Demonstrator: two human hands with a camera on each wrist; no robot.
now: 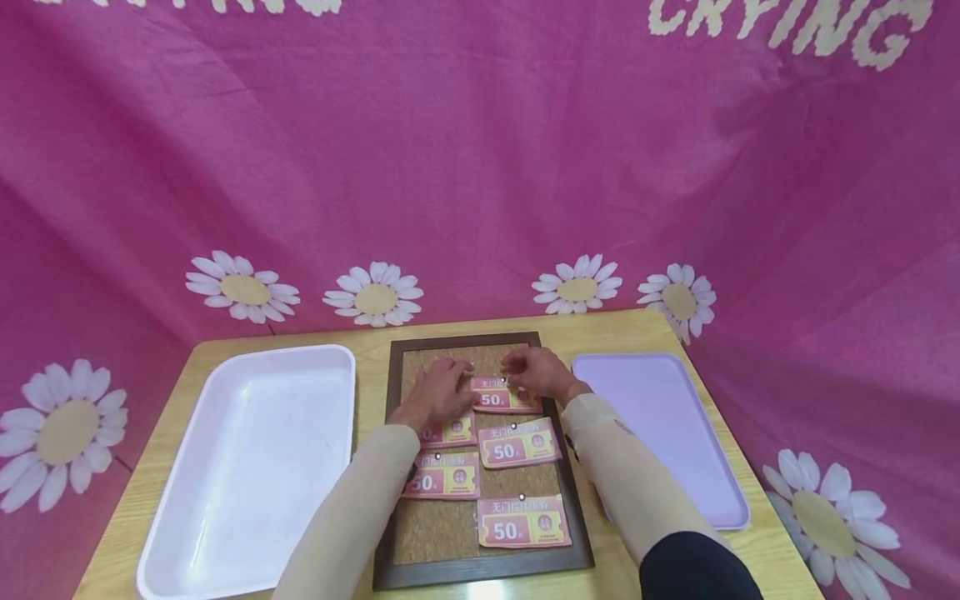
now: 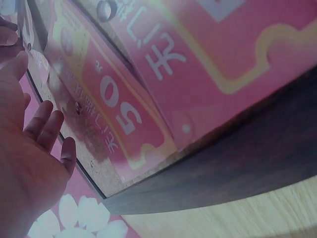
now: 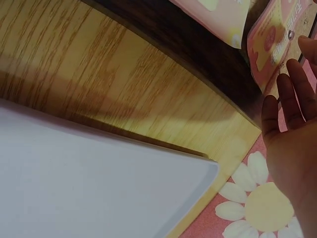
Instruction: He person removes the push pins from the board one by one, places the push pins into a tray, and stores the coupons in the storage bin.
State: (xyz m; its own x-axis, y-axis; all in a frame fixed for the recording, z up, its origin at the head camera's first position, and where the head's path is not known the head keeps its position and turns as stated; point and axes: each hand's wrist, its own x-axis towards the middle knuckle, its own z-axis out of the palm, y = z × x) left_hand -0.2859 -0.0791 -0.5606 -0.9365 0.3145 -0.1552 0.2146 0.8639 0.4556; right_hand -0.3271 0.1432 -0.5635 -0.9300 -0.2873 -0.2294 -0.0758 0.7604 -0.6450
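Observation:
Several pink-and-yellow coupons marked 50 lie on a cork board (image 1: 431, 542) in a dark wooden frame, most with a push pin showing at the top edge. My left hand (image 1: 442, 393) is over the upper left of the board, fingers spread, its fingertips beside the left end of the top right coupon (image 1: 491, 402). At that coupon's upper right is my right hand (image 1: 542, 372), its fingers loosely bent. A push pin (image 3: 290, 34) stands in the coupon in the right wrist view, apart from the visible fingers. Part of the upper left coupon (image 1: 459, 429) is hidden by the left hand.
A deep white tray (image 1: 262, 467) stands left of the board, and a flat lilac tray (image 1: 686, 425) lies to its right. Both rest on a wooden table (image 1: 600, 329). Behind hangs a pink cloth (image 1: 480, 183) with daisies.

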